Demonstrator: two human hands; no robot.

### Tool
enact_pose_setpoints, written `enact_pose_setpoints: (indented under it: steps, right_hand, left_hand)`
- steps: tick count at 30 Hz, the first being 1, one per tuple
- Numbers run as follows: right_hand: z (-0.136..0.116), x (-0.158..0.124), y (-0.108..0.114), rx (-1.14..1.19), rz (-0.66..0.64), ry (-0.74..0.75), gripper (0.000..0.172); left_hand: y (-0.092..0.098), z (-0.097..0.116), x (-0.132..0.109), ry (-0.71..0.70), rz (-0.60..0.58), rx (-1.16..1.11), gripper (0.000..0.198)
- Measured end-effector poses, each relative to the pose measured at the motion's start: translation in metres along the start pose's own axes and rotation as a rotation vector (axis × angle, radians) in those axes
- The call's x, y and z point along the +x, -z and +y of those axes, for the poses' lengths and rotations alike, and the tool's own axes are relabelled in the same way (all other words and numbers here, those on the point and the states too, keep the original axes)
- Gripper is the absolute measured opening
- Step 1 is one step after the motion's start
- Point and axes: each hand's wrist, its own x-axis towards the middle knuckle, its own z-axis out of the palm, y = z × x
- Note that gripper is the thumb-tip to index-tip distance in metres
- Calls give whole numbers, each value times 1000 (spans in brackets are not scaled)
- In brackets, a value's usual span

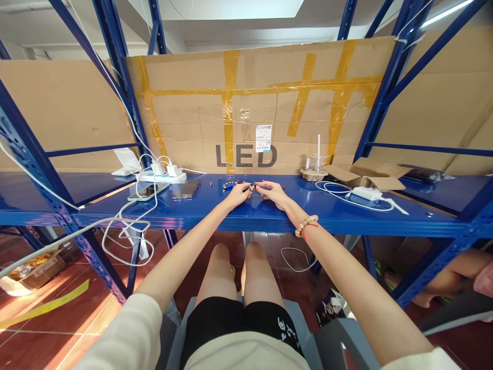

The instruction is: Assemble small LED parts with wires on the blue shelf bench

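Observation:
My left hand (239, 195) rests at the shelf's front edge, its fingers closed in a pinch on a small dark piece with shiny spots (252, 187). From the other side, my right hand (272, 193) brings its thumb and fingertips together against the same piece. It is too small for me to tell its kind. Just behind my left hand lie some slim blue and silver items (230, 185), partly covered by the fingers. A thin red tip (284, 188) shows beyond my right hand.
On the blue shelf (192, 218), a phone (148, 191), a power strip (164, 176) and white cables stand left. To the right are a plastic cup with a straw (315, 163), a white adapter (366, 193) and an open cardboard box (370, 172). Taped cardboard (185, 123) closes the back.

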Motion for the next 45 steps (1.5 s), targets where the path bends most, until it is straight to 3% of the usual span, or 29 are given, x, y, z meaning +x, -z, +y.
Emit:
enact_pose_setpoints:
  steps: [7, 19, 36, 45]
  right_hand:
    - [-2, -3, 1, -20, -6, -12, 38]
    - [-11, -4, -2, 42, 38, -115, 37]
    - [-13, -6, -4, -43, -20, -90, 39]
    - [-9, -5, -4, -1, 91, 8, 42]
  left_hand:
    - [1, 1, -2, 3, -36, 59, 26]
    - [1, 2, -2, -19, 12, 146, 27]
    - [0, -12, 3, -49, 78, 71, 18]
    - [-3, -15, 6, 19, 142, 26, 15]
